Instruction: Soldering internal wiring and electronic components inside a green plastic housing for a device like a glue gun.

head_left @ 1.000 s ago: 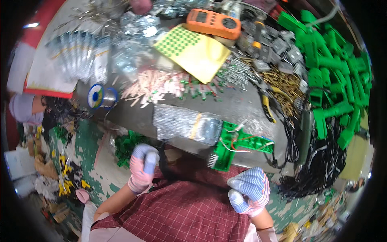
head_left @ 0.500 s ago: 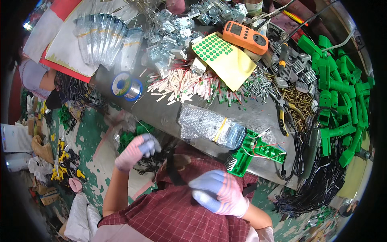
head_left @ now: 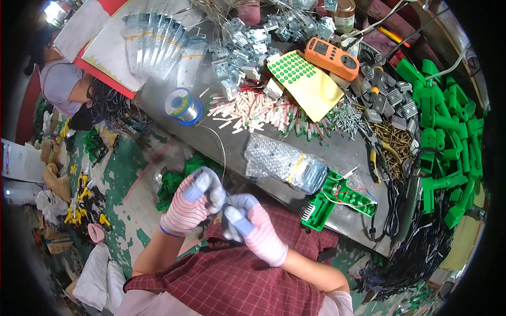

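Left hand (head_left: 190, 205): gloved, fingers curled toward thumb; tips blurred, can't tell whether they pinch anything. Sits nearer the wearer than the solder spool (head_left: 183, 106).
Right hand (head_left: 252, 226): gloved, half-curled, fingertips right by the left's; grip hidden. Further right of the spool, also wearer-side.
Solder wire (head_left: 223, 150): leaves the spool's wearer-side edge, reaches the fingertips; end not visible.
Handling, my read: looks like fingertip work on the wire. Pinch close to the end, let one hand steady while the other shapes. Leave slack so the spool doesn't tip. Thick gloves dull the feel, so go gently; a hard tug could kink it.
Wire direction: bows right from the spool, then bends toward the wearer. Lower stretch's long axis runs nearly straight at the wearer.
Green housing (head_left: 321, 207): well right of the spool, wearer-side, hands apart from it.
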A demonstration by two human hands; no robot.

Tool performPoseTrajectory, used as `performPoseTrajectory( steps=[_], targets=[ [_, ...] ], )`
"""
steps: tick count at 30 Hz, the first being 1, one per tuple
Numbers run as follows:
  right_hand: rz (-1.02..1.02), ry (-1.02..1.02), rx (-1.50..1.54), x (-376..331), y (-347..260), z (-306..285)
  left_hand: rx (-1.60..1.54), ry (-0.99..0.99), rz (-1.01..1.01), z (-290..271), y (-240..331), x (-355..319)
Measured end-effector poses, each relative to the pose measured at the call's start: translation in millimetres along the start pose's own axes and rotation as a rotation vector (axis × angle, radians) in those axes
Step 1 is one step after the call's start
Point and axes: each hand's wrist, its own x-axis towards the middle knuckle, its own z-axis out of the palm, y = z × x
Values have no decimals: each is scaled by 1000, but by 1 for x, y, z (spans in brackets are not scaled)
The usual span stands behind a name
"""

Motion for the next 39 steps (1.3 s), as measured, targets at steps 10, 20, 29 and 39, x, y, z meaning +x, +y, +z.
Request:
performPoseTrajectory(
  steps=[10, 20, 29, 39],
  targets=[
    [-205, -66, -380, -28, -33, 4, 69, -134, 55, 30, 98, 81],
    [-1, -175, -281, -49, -64, -8, 57, -75, 540, -113, 191, 39],
    [-734, -188, -1430, -81, -136, -29, 1409, 811, -51, -149, 0, -78],
    [-683, 6, -2029, -87, -182, -45, 1056, -542, 466, 137, 11, 38]
  ],
)
